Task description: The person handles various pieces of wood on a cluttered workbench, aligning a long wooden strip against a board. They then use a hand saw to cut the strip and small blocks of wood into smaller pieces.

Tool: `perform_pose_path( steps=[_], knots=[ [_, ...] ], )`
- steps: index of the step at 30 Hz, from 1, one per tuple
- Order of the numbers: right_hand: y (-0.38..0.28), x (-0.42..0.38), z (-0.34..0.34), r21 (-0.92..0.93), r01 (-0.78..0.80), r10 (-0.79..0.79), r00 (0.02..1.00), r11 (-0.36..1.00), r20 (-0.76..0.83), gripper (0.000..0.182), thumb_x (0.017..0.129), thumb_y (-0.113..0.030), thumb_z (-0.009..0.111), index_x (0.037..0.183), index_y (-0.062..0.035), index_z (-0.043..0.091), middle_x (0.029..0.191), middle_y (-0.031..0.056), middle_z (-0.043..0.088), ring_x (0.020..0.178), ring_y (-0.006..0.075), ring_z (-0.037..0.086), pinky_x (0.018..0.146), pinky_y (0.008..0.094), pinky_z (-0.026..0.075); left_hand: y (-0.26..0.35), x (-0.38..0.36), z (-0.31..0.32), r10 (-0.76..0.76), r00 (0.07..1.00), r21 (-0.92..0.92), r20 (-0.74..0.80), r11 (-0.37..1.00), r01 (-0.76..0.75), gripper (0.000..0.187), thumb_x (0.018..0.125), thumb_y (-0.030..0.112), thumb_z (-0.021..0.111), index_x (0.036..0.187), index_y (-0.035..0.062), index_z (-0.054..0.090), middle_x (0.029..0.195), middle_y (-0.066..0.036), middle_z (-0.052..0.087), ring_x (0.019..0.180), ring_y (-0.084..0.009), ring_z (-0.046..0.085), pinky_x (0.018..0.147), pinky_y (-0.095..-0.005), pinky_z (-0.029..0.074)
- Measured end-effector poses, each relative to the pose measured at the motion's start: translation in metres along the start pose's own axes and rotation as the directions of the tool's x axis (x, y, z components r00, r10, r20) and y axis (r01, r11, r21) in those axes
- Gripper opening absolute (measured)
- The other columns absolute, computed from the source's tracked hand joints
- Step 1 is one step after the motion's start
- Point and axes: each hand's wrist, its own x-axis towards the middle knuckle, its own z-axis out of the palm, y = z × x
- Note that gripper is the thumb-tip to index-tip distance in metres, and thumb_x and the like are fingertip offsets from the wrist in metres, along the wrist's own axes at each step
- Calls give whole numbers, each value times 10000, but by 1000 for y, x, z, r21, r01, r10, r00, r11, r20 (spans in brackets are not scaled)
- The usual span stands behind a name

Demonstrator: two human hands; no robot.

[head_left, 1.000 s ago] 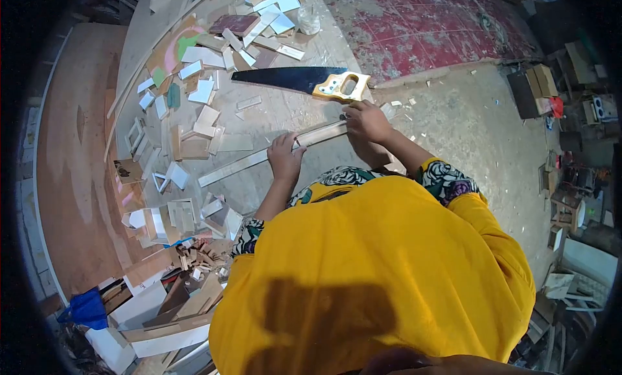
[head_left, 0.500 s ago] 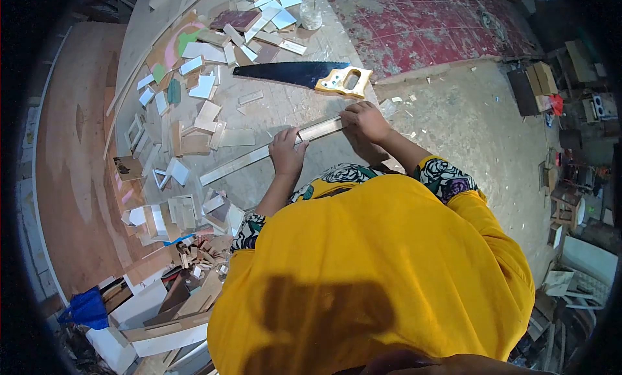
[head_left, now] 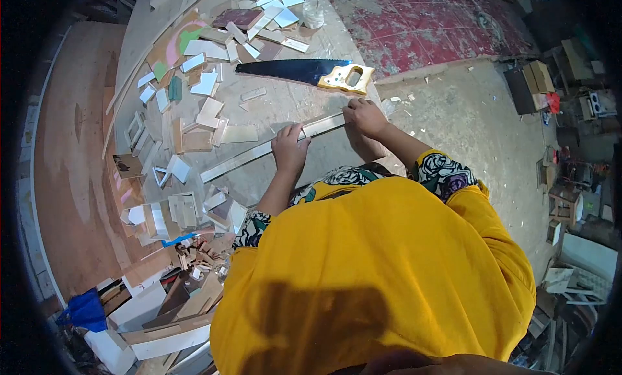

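Note:
A long, narrow wooden strip (head_left: 236, 162) lies slantwise on the worktable in front of me. My left hand (head_left: 289, 147) is closed over its middle, fingers on top, where a second short wooden piece (head_left: 322, 125) seems to lie along it. At the strip's right end my right hand (head_left: 365, 117) grips with bent fingers and thumb. Just beyond my hands rests a handsaw (head_left: 304, 73) with a dark blade and a pale wooden handle, touched by neither hand. A small wood offcut (head_left: 253, 95) lies between the saw and the strip.
Many white and brown wood offcuts (head_left: 206, 49) cover the left and far parts of the worktable (head_left: 285, 106). A clear glass jar (head_left: 313, 15) stands at the far edge. More scrap boards (head_left: 141, 304) pile up at lower left. Boxes (head_left: 530, 86) stand on the floor at right.
Both hands keep their hold on the wooden strip, almost in the same place. The whole view has shifted very slightly; the saw and offcuts stay where they were.

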Motion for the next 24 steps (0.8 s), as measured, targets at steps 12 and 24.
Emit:
perform_pose_path(
  steps=[12, 24],
  knots=[
    [-8, -9, 11, 5, -28, 28, 987, 1000, -158, 276, 760, -164, 527, 1025, -94, 559, 981, 99, 542, 979, 294, 515, 874, 396, 397, -9, 3, -11, 88, 993, -8, 83, 996, -88, 494, 692, 232, 681, 1150, 132, 527, 1052, -85, 546, 1022, -280, 498, 849, -423, 387],
    [-11, -11, 19, 11, -87, 87, 973, 996, -215, 311, 725, -154, 574, 1032, -109, 583, 963, 95, 558, 952, 281, 530, 874, 387, 397, -12, 6, -17, 173, 981, -14, 93, 985, -172, 471, 686, 219, 698, 1120, 119, 545, 1019, -75, 551, 972, -285, 518, 794, -423, 412]
  ],
)
